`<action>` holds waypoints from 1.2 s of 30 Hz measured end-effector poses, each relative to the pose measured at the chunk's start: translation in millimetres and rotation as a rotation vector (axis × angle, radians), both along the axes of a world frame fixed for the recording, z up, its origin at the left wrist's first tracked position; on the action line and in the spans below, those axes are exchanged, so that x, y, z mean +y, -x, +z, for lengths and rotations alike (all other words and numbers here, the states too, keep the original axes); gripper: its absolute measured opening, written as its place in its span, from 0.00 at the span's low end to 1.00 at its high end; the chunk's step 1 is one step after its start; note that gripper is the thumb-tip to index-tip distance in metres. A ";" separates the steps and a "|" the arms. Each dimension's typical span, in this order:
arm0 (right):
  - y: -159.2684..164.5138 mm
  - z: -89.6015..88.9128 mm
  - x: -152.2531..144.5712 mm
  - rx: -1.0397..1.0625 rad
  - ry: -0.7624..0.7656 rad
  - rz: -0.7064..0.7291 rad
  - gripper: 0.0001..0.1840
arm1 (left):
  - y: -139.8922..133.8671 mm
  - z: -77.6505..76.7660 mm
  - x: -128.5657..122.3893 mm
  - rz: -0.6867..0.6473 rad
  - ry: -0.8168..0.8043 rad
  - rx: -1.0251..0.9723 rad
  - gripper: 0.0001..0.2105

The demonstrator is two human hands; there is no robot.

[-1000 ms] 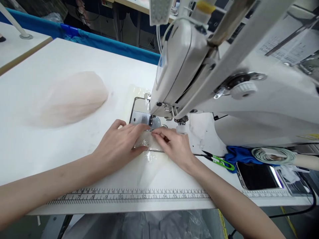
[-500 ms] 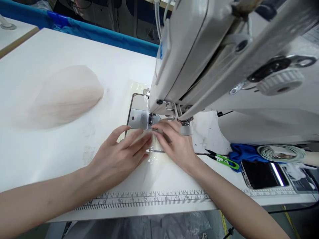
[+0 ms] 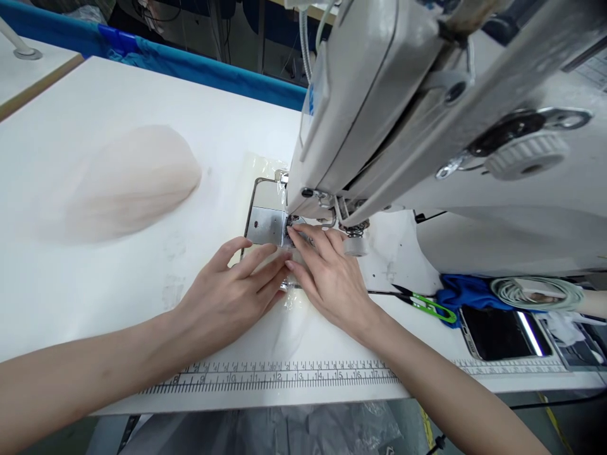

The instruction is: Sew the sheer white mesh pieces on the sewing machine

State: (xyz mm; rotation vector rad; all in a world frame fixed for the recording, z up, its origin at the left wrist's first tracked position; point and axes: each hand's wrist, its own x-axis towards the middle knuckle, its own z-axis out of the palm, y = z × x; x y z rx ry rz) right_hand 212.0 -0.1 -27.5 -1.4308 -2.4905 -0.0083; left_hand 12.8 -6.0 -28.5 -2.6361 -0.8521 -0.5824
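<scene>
A sewing machine (image 3: 351,107) stands over the white table, its presser foot (image 3: 290,222) beside a shiny metal plate (image 3: 266,225). My left hand (image 3: 237,278) lies palm down left of the foot, fingers stretched and spread, fingertips near the plate's front edge. From the right, my right hand (image 3: 332,272) reaches in under the machine head. Its index fingertip is close by the presser foot, and the thumb, apart from it, meets the left fingertips. Whatever thin material lies under the fingers is too faint to make out. Clear tape (image 3: 288,297) shines below the fingers.
A sheer beige fabric piece (image 3: 137,183) lies at left on the table. Green thread snips (image 3: 427,306), a blue cloth (image 3: 455,294), a coiled pale cord (image 3: 533,292) and a phone (image 3: 505,332) sit at right. A ruler strip (image 3: 265,378) runs along the front edge.
My right index finger has moved forward to the presser foot, opening a gap from the thumb. The left hand stays nearly in place. The view has shifted slightly.
</scene>
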 end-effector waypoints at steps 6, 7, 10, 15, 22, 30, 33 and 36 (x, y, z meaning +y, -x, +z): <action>-4.3 2.0 1.0 -0.089 -0.064 -0.067 0.25 | -1.0 -1.7 -0.8 0.013 0.011 -0.001 0.12; -6.5 1.4 1.9 -0.101 -0.093 -0.089 0.25 | -1.3 -1.4 -0.7 0.015 0.016 0.003 0.12; -14.3 0.0 5.0 -0.112 -0.146 -0.139 0.24 | -1.4 -0.7 -0.3 0.019 0.018 -0.009 0.11; -18.6 5.6 6.1 0.145 -0.012 -0.113 0.17 | 0.2 -2.7 0.0 0.008 0.004 -0.017 0.11; -9.3 8.1 4.6 0.240 0.184 -0.024 0.20 | -0.2 -2.6 -0.5 0.011 0.003 -0.004 0.12; -11.1 5.7 3.6 0.045 0.060 -0.055 0.25 | -1.2 -4.1 0.7 0.013 0.013 -0.010 0.11; -13.5 4.0 4.2 0.053 0.025 -0.075 0.23 | 0.0 -4.5 0.6 0.014 0.016 -0.014 0.12; -17.1 3.2 5.5 0.085 0.005 -0.105 0.21 | 0.8 -3.7 0.7 0.017 0.014 -0.002 0.12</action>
